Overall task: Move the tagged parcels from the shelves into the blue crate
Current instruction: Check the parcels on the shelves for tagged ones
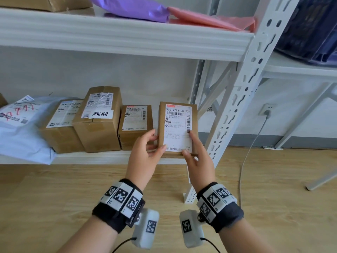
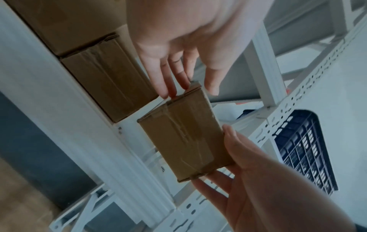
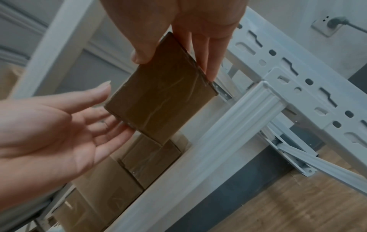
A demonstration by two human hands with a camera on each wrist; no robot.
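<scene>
A small flat cardboard parcel [image 1: 176, 125] with a white shipping label stands tilted up at the right end of the lower shelf [image 1: 91, 157], label towards me. My right hand [image 1: 193, 148] grips its lower right edge between thumb and fingers; the right wrist view shows the same parcel [image 3: 158, 97] pinched. My left hand [image 1: 156, 143] stays relaxed, its straight fingertips touching the parcel's left edge [image 2: 184, 141]. The dark blue crate [image 1: 310, 30] sits on the neighbouring surface to the upper right, beyond the shelf post, and shows again in the left wrist view [image 2: 303, 149].
Left of the held parcel stand a small labelled box [image 1: 135, 125], a taller box [image 1: 99, 117], another box [image 1: 60, 125] and a white mailer bag [image 1: 20, 125]. Purple [image 1: 131, 8] and pink [image 1: 200, 17] bags lie on the upper shelf. A slotted post [image 1: 246, 88] rises close on the right.
</scene>
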